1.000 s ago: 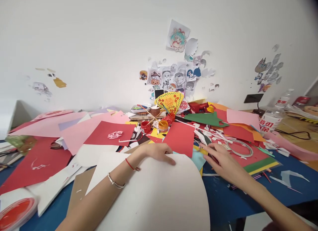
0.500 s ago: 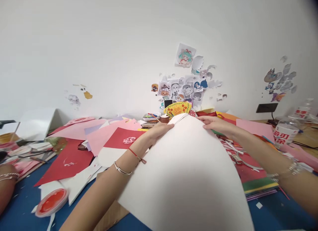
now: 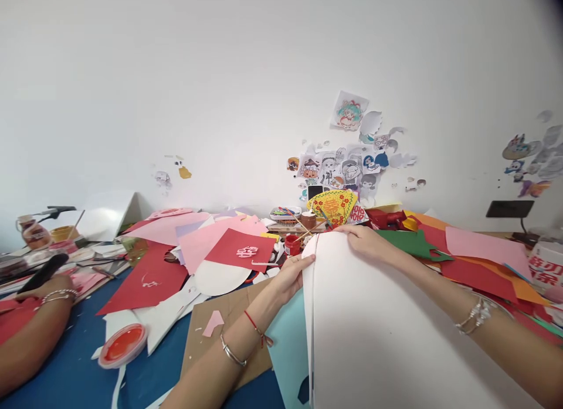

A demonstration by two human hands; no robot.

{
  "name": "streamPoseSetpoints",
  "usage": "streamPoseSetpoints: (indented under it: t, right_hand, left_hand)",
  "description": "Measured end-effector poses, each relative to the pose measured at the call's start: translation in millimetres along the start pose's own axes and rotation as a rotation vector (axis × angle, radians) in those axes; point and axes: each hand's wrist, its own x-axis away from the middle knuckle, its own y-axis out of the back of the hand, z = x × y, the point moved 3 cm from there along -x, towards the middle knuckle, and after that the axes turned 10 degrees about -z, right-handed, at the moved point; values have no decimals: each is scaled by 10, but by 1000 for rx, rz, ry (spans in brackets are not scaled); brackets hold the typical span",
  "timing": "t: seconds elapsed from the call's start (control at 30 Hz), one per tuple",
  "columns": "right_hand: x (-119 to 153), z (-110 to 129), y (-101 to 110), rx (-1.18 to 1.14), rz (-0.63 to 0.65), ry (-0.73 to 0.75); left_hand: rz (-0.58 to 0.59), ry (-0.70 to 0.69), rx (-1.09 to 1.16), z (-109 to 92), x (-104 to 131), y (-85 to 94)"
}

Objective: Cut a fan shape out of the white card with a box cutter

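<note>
Large white paper [image 3: 378, 315] with a rounded far edge stands out in front of me. Two layers show along its left side, with a thin gap between them. My left hand [image 3: 292, 277] pinches its left edge, the thumb on the near face. My right hand [image 3: 365, 239] grips the top edge a little further right, fingers closed over it. Under the paper, to the left, lies a light blue sheet [image 3: 285, 338] with a dark hole near its bottom. Beside that is a brown cardboard piece [image 3: 204, 315] bearing a pink scrap [image 3: 214, 323].
A lid of red paint [image 3: 122, 346] sits on the blue table at left. Another person's arm [image 3: 39, 333] rests at the far left. Red paper [image 3: 240, 251], a red paint jar [image 3: 291, 245], a yellow fan shape [image 3: 332, 207] and green paper [image 3: 409, 243] lie behind.
The white paper has swung to the right, baring the light blue sheet and the cardboard. My left hand has slid down its left edge. The view has turned left.
</note>
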Motion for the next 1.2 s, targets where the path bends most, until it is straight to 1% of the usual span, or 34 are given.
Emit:
streamPoseSetpoints:
  t: [0.13, 0.23, 0.33, 0.53, 0.63, 0.83, 0.87, 0.97, 1.07, 1.13, 1.2]
  right_hand:
    - [129, 102, -93, 191, -136, 37]
    - [144, 112, -162, 263, -178, 53]
    - [129, 104, -196, 305, -188, 68]
    - [107, 143, -187, 344, -206, 87]
    - [90, 166, -192, 323, -209, 74]
    - [51, 180, -212, 287, -194, 47]
    - [46, 183, -211, 292, -190, 45]
    - [32, 201, -203, 323, -176, 53]
    - [23, 222, -192, 391, -172, 80]
    - [19, 232, -185, 430, -173, 92]
    - [16, 239, -181, 442, -177, 99]
  left_hand:
    - [-38, -51, 53, 112, 1, 109]
    - [-55, -68, 71, 147, 22, 135]
    - [-69, -75, 87, 148, 56, 129]
    - [-101, -114, 140, 128, 69, 134]
    - [-86, -99, 187, 140, 56, 143]
    - [-14, -49, 255, 166, 60, 116]
    - [-13, -59, 243, 160, 61, 115]
    - [-62, -123, 182, 105, 67, 141]
    - [-92, -168, 62, 23, 91, 173]
    - [-82, -162, -17, -20, 119, 178]
    - [-51, -140, -48, -42, 149, 167]
